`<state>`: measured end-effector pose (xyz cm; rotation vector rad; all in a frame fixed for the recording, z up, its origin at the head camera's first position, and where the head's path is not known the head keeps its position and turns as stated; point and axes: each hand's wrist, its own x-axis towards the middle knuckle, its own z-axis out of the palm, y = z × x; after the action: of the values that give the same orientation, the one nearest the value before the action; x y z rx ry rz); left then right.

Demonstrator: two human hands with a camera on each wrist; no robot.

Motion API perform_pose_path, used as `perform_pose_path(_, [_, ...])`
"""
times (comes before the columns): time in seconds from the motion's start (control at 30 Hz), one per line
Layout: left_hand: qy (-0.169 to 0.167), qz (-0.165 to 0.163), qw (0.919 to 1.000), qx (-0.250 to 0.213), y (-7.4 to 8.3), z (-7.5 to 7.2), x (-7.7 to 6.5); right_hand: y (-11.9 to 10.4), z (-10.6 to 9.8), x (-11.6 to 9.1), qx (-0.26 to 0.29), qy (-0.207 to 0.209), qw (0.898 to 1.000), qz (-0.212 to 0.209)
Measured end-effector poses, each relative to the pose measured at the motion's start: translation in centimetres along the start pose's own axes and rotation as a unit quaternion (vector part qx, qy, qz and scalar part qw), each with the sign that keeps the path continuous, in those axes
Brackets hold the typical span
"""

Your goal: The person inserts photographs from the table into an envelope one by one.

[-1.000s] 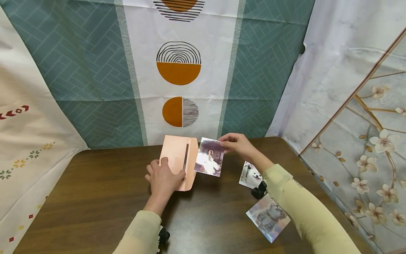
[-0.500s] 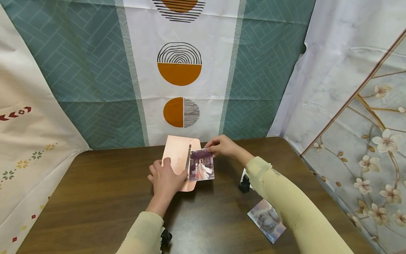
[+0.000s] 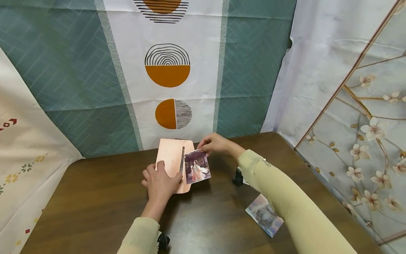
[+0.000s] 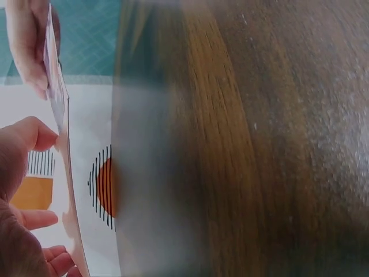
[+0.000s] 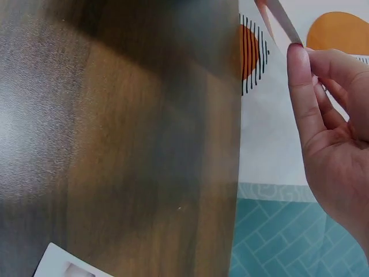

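A pale pink envelope (image 3: 169, 155) with its flap folded out to the right is held a little above the table by my left hand (image 3: 160, 181). The thumb lies by the dark slot, and the fingers are at the left edge. My right hand (image 3: 216, 144) pinches the upper right corner of a photo (image 3: 197, 169) of a person in a long dress. This photo overlaps the flap, its left edge beside the slot. In the left wrist view the envelope (image 4: 72, 196) shows nearly edge-on, with fingers on its near face.
A photo with a shiny, pale print (image 3: 264, 215) lies on the brown wooden table (image 3: 95, 204), under the right forearm. Another white-bordered photo (image 5: 66, 265) shows by its corner in the right wrist view. Patterned cloths (image 3: 250, 63) hang behind the table and at both sides.
My right hand has brought the photo leftward from beside the envelope onto its flap, and the photo has tilted slightly. My left hand keeps its hold. The head view has shifted a little.
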<state>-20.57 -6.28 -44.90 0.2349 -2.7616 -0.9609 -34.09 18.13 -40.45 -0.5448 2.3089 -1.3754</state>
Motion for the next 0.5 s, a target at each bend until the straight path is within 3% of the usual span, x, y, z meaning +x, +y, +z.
perform_pose_path(0.23, [-0.007,0.000,1.0000,0.005,0.4,0.0,-0.2,-0.4,-0.6,0.3,0.034,-0.008,0.999,0.002])
perform_pose_path(0.4, [-0.010,0.003,0.9999,0.006,1.0,0.0,-0.3,-0.5,-0.5,0.3,0.019,-0.025,0.999,0.015])
perform_pose_path(0.5, [-0.008,0.010,0.9999,0.005,1.3,0.0,-0.4,-0.7,-0.2,0.5,0.013,-0.013,1.000,0.002])
